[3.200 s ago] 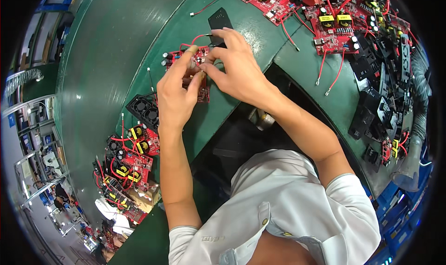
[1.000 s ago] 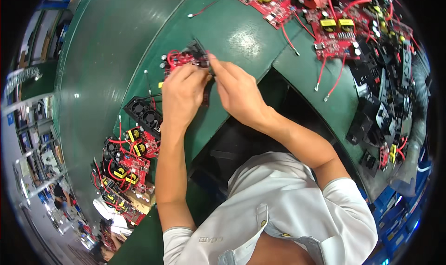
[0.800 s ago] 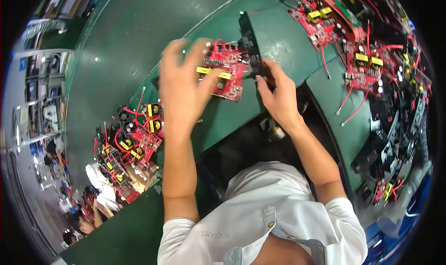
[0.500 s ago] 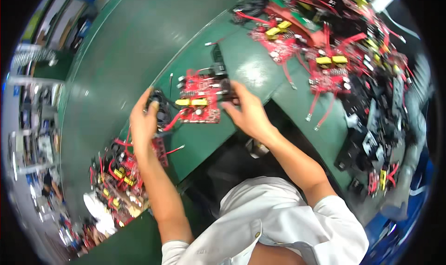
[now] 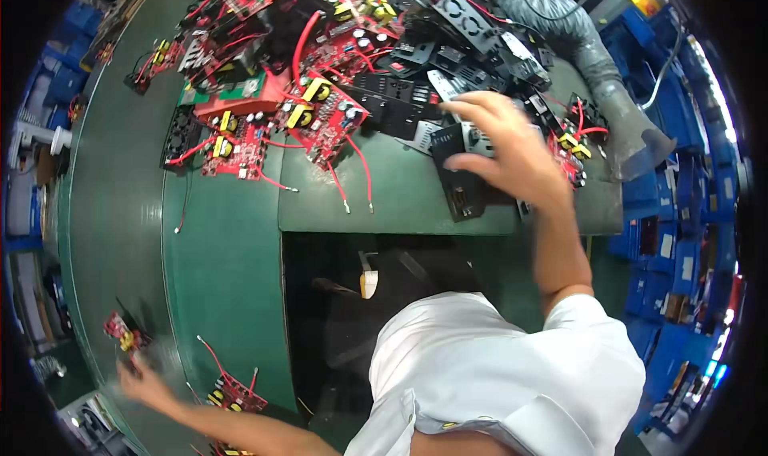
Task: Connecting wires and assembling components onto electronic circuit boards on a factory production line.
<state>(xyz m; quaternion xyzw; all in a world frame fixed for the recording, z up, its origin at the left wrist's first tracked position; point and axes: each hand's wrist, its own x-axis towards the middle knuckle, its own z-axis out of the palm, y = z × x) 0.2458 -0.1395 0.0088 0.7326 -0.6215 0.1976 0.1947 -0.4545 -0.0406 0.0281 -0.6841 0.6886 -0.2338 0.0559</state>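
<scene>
At the far left, my left hand [image 5: 146, 382] reaches out over the dark green strip. Its blurred fingertips meet the near edge of a small red circuit board [image 5: 120, 328] with yellow parts; whether they grip it is unclear. My right hand [image 5: 512, 148] is open, thumb and fingers spread, above a black metal panel [image 5: 456, 180] near the bench edge. Nothing shows between its fingers. Around that panel lie more black and silver metal panels, one grey with a round fan grille [image 5: 464, 16].
Red boards with yellow transformers and loose red wires [image 5: 328, 128] are heaped along the far bench. A black fan [image 5: 182, 132] sits at the heap's left. More boards [image 5: 232, 392] lie near my left forearm. A grey flexible duct [image 5: 580, 44] and blue bins [image 5: 664, 240] stand to the right.
My view has turned right. The red board, earlier between both hands, is now at the far left by my left hand. My right hand has left it and moved over the metal panels.
</scene>
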